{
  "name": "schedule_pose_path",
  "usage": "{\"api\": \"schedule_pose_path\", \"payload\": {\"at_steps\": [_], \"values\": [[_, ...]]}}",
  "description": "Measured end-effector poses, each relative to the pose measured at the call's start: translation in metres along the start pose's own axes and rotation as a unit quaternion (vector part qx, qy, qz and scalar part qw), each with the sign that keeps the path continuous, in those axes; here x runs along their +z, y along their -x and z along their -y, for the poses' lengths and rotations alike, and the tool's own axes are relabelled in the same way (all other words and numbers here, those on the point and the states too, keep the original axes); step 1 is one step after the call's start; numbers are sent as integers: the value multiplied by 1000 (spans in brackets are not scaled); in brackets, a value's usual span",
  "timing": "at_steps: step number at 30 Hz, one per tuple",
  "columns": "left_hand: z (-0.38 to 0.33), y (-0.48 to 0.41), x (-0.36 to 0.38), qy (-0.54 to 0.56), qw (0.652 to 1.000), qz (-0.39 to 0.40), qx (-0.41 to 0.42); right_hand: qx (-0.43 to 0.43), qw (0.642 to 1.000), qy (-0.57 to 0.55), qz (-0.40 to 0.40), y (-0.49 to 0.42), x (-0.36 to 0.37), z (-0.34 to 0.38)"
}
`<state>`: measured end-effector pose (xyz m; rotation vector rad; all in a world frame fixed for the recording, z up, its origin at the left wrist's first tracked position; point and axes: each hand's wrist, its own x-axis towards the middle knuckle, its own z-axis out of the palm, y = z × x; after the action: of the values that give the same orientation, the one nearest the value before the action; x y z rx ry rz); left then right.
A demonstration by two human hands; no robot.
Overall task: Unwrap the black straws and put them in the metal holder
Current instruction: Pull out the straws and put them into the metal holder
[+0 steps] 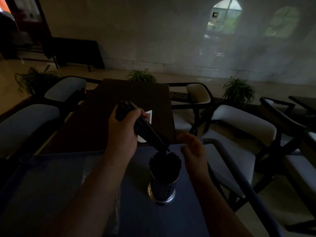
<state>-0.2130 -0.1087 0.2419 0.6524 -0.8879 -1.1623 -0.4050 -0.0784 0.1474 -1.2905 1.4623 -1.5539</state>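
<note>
My left hand [124,130] grips a bundle of black straws [147,130], tilted so its lower end points down at the metal holder [161,189]. The holder stands upright on a dark blue tray [51,185] and is packed with several black straws [165,162] sticking out of its top. The bundle's lower tip hangs just above those straws. My right hand [193,149] hovers to the right of the holder's top, fingers relaxed and holding nothing. A clear plastic wrapper [114,211] lies on the tray under my left forearm.
A dark wooden table [102,120] stretches ahead with a white object [148,117] on it behind the bundle. Chairs with pale cushions [239,122] stand on both sides. Potted plants [238,90] line the floor farther back. The scene is dim.
</note>
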Motion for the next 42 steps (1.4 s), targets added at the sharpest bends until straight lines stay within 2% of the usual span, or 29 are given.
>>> {"api": "schedule_pose_path", "payload": {"at_steps": [3,6,8,10,13,16,18,21,26,28,30,33,37,39,42], "values": [[-3,-2,-1,77,997,-6,-4,-36,996,-38,-77,10,3,32],[-5,-1,-2,153,988,-15,-6,-9,989,-94,-112,35,12,41],[-5,1,-3,197,980,-30,-19,41,987,-136,-75,56,24,37],[-4,3,-2,232,971,-45,-40,113,974,-196,-4,69,39,37],[-2,13,3,264,961,-39,-68,184,928,-311,92,68,55,50],[0,27,5,280,955,-16,-91,197,867,-434,144,53,52,64],[2,36,6,291,951,-6,-104,217,828,-503,119,41,47,74],[5,46,9,291,948,0,-127,221,801,-555,47,29,40,80],[14,59,11,308,933,-3,-184,233,754,-613,-2,23,36,93],[17,59,4,335,916,-32,-216,226,764,-604,-33,21,35,100],[20,60,-6,349,904,-66,-238,208,789,-574,-67,17,28,105],[31,64,-21,282,914,-108,-273,156,865,-475,-48,14,17,111],[43,81,-15,276,885,-78,-367,56,956,-288,11,25,26,119],[46,88,-12,295,866,-77,-397,-1,975,-222,29,32,34,121],[50,90,-14,303,857,-88,-406,-45,978,-199,38,38,38,119]]}}
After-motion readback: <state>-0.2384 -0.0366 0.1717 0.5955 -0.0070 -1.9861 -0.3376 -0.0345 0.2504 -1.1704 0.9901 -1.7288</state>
